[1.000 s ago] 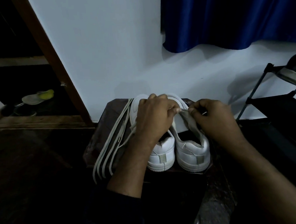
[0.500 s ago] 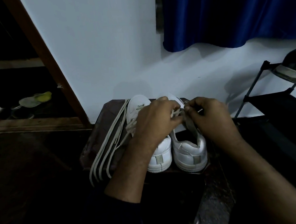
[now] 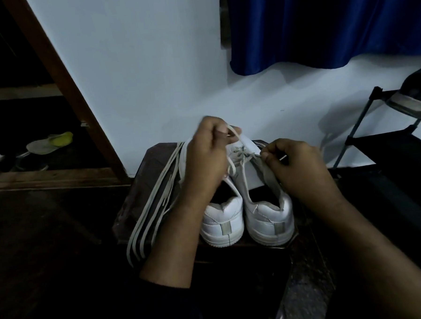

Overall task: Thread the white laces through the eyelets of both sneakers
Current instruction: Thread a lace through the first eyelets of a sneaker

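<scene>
Now the left hand point(image 3: 205, 157) pinches a white lace point(image 3: 233, 136) between curled fingers, raised over the right sneaker point(image 3: 268, 205). Just right of those fingers, the right hand point(image 3: 296, 163) pinches the lace's other end beside the eyelets. The left sneaker point(image 3: 223, 222) sits under the left wrist; spare laces point(image 3: 153, 201) lie left of it on the dark stool point(image 3: 137, 187).

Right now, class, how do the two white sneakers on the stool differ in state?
The right sneaker has lace crossing its front eyelets; on the left sneaker no lacing shows, as the left hand covers its front. Both hands work at the right sneaker, the right hand beside its tongue. Both are white, heels toward the camera, side by side.
</scene>
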Tool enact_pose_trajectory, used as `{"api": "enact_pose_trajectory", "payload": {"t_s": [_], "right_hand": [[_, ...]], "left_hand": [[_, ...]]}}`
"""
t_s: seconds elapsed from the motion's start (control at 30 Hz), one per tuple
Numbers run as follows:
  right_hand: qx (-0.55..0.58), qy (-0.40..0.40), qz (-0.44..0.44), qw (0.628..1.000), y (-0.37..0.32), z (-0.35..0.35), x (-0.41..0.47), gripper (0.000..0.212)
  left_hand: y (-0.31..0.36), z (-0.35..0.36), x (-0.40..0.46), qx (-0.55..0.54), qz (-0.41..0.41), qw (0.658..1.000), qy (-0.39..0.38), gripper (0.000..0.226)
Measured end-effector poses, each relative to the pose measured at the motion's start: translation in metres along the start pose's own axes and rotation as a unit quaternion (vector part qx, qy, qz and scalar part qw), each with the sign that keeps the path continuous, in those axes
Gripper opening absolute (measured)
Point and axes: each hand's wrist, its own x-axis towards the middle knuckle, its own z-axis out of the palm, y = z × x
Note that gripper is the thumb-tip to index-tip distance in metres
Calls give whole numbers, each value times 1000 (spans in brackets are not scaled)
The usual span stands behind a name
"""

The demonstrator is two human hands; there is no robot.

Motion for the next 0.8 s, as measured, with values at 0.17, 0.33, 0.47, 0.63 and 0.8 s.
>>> {"api": "enact_pose_trajectory", "payload": {"t_s": [0.17,0.33,0.47,0.63,0.8], "right_hand": [[1,-3,1,1000,0,1,0,7],[-3,-2,-10,1000,1,1,-1,7],[-4,-11,-14,1000,1,2,-1,8],[-7,-9,-16,1000,1,0,0,9],[-12,-10,-13,1000,0,1,-1,12]], "left_hand": [[19,-12,2,-189,-119,974,33,24],[5,-7,-5,402,100,902,-125,31],[8,-2,-9,462,97,872,-127,14],[-1,-3,-5,200,91,973,-70,8],[11,-9,1,-245,-134,960,11,16]]}}
